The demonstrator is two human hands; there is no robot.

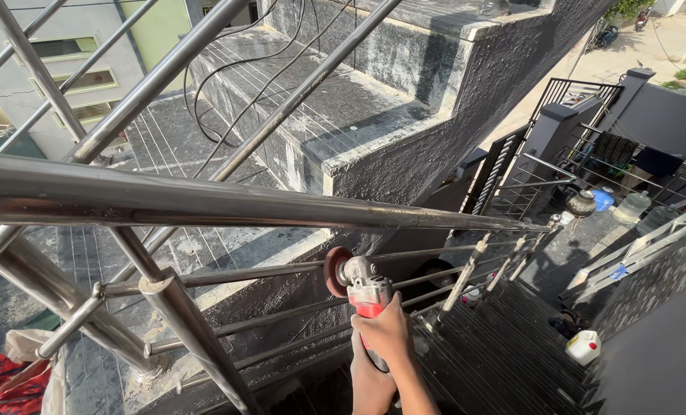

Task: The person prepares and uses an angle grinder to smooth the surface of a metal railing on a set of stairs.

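Gripping angle grinder (358, 283) | both hands stacked | disc (335, 271) at rail (266, 272)

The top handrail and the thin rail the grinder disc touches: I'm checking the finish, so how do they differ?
The top handrail is thick and runs uppermost; the thin rail is slender and sits lower, with the grinder disc against it. Both hands grip the grinder. Both rails are shiny metal sloping downstairs.
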